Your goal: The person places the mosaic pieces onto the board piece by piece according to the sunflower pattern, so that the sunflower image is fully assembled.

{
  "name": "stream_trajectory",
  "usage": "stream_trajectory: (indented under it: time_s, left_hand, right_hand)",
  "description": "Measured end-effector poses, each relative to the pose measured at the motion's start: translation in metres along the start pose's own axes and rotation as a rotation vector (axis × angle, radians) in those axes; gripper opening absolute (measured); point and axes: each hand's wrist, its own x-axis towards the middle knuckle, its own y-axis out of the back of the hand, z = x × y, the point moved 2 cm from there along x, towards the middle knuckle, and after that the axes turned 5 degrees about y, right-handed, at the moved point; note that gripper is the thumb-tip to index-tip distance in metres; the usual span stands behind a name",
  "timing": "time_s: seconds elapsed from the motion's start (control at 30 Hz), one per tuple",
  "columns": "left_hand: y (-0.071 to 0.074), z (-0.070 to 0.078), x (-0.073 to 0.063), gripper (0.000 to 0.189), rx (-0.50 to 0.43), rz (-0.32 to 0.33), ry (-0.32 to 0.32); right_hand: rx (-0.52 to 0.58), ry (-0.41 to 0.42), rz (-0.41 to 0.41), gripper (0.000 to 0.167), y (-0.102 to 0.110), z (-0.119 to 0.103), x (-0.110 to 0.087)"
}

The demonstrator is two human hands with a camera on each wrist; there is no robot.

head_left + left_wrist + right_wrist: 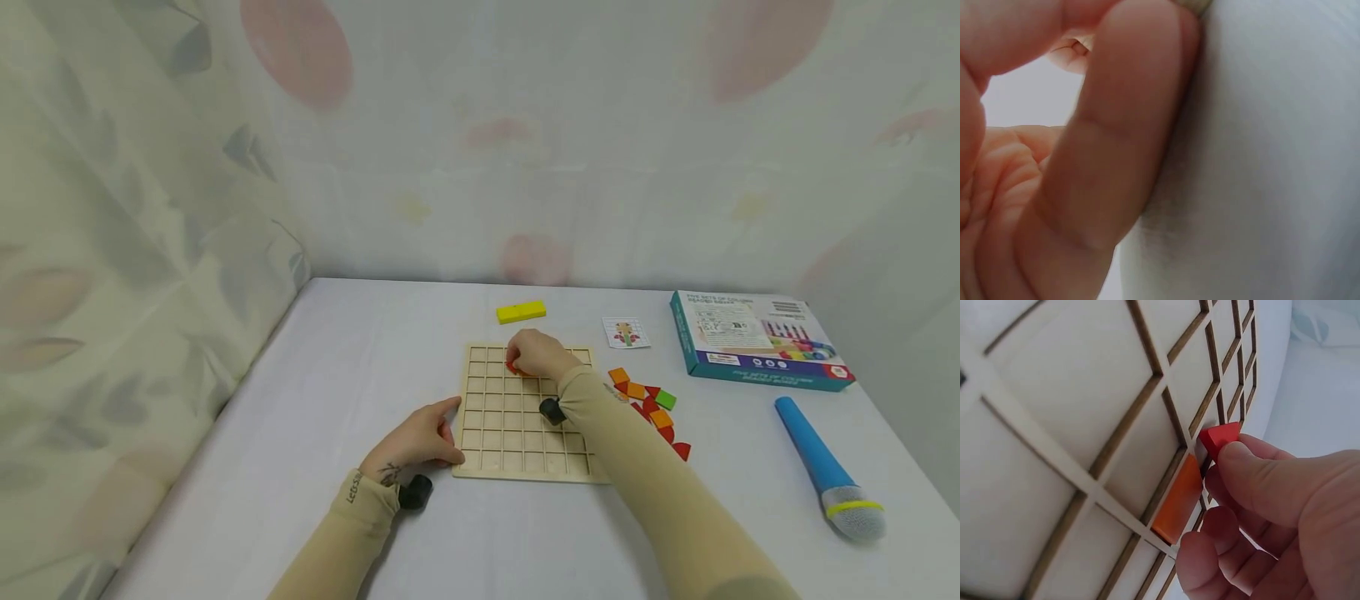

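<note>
A wooden grid board (491, 421) lies flat on the white table. My right hand (540, 354) is over its upper part and pinches a small red wedge-like block (1219, 439) between thumb and fingers. In the right wrist view that block meets the grid at a cell next to an orange block (1177, 501), which sits inside its own cell. My left hand (416, 437) rests at the board's left edge, its index finger and thumb spread and touching that side. The left wrist view shows mostly a close, bent finger (1110, 125).
Loose red, orange and green blocks (665, 400) lie right of the board, partly behind my right sleeve. Behind the board are a yellow bar (521, 312) and a small pattern card (626, 332). A boxed set (757, 337) and a blue toy microphone (817, 450) are at right.
</note>
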Motion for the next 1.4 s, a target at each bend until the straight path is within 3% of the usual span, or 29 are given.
stream_trajectory:
  time_s: [0.3, 0.73, 0.97, 1.2, 1.4]
  left_hand:
    - [-0.002, 0.0, 0.002, 0.094, -0.001, 0.001, -0.004]
    - [-0.004, 0.0, 0.003, 0.093, -0.005, -0.003, -0.013]
    - [-0.005, 0.0, 0.003, 0.094, -0.017, -0.012, -0.03]
    - [-0.003, 0.004, 0.0, 0.093, -0.009, -0.004, -0.016]
    - [0.0, 0.004, -0.002, 0.093, 0.008, 0.01, 0.002]
  right_hand:
    - [-0.058, 0.013, -0.02, 0.024, 0.001, -0.002, -0.003]
    - [-0.08, -0.002, -0.021, 0.02, -0.003, 0.003, -0.004]
    - [-0.034, -0.004, 0.059, 0.022, 0.008, 0.008, -0.014]
    - [0.076, -0.099, 0.183, 0.028, 0.05, 0.032, -0.05]
    - [0.028, -0.184, 0.233, 0.03, 0.07, 0.07, -0.095]
